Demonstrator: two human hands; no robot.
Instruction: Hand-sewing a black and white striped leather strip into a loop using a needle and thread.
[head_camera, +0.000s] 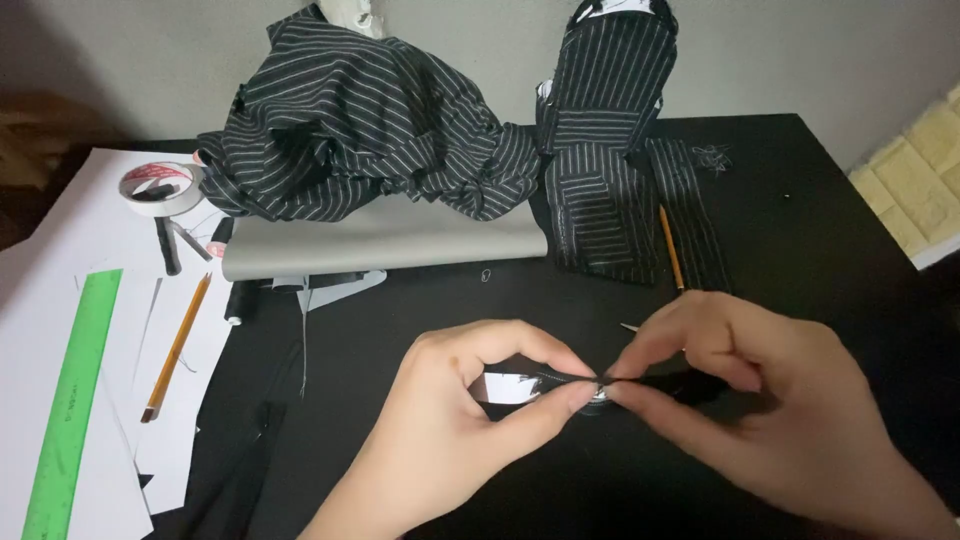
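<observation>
Near the front edge of the black table (820, 200), left hand (450, 420) and right hand (770, 400) each pinch a small black fabric strip (560, 378); striped cloth (370, 130) lies at the back edge.

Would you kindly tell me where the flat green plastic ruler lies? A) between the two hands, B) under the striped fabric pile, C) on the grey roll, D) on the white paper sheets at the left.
D: the flat green plastic ruler lies on the white paper sheets at the table's left edge.
</observation>
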